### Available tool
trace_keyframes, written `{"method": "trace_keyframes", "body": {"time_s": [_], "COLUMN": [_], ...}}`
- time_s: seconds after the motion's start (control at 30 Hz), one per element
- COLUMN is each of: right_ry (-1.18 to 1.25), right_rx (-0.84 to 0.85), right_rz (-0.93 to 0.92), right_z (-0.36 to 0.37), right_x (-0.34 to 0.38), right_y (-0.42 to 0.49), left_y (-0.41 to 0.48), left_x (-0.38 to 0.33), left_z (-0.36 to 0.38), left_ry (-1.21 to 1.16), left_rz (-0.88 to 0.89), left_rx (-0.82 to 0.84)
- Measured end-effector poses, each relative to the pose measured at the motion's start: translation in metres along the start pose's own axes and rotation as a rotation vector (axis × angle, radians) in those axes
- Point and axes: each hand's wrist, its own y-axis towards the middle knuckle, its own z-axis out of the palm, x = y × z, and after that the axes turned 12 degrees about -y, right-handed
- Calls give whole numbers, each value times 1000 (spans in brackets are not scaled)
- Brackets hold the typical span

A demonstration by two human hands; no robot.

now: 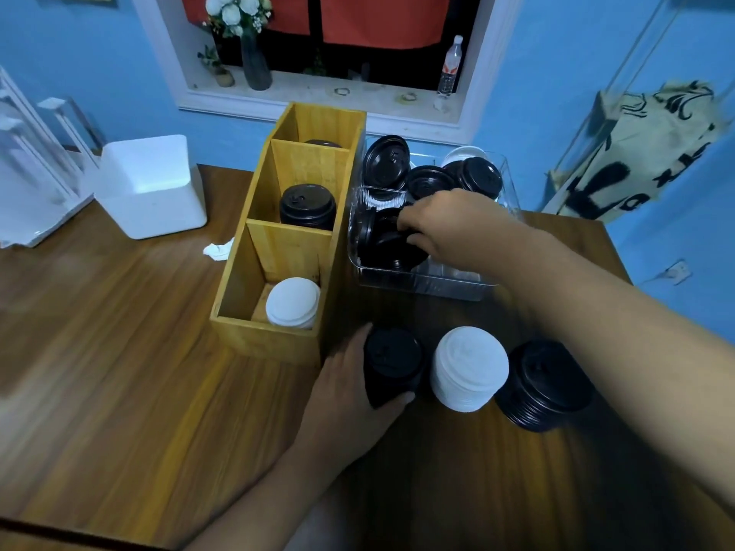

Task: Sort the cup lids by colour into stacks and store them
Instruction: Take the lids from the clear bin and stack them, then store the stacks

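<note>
Nearest you, your left hand wraps a black lid stack standing on the table; thumb at the stack's near side, fingers curled round its far left side, closed on it. Just right of it stands a white lid stack, and right of that a second, wider black stack. All three sit in a row near the table's front right, close together.

Behind your left hand, the wooden organiser runs away from you in three compartments. Near compartment: a short white stack against its right wall. Middle compartment: a black stack. Far compartment: the dark top of another lid pile, barely showing.

Right of the organiser, a clear plastic bin holds loose black lids, some on edge, with a white lid at the back. Your right hand reaches into the bin's near section, fingers bent down onto a black lid lying tilted there; whether they actually pinch it, cannot tell.

Far left on the table: a white container. Beyond, the window ledge carries a vase of white flowers and a water bottle.
</note>
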Motion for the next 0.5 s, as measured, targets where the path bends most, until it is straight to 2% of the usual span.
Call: {"method": "trace_keyframes", "body": {"time_s": [0.17,0.27,0.37,0.5], "right_ry": [148,193,135,72], "right_rx": [-281,-385,-405,-344], "right_rz": [313,453,562,771], "right_z": [-4,14,44,90], "right_x": [-7,-14,-24,-36], "right_y": [-60,-111,-158,-198], "left_y": [1,2,2,2], "left_x": [0,-1,-2,-4], "left_z": [0,1,1,2], "left_ry": [-4,1,12,37], "left_rz": [5,-2,1,13], "left_rx": [-19,-22,-27,-37]}}
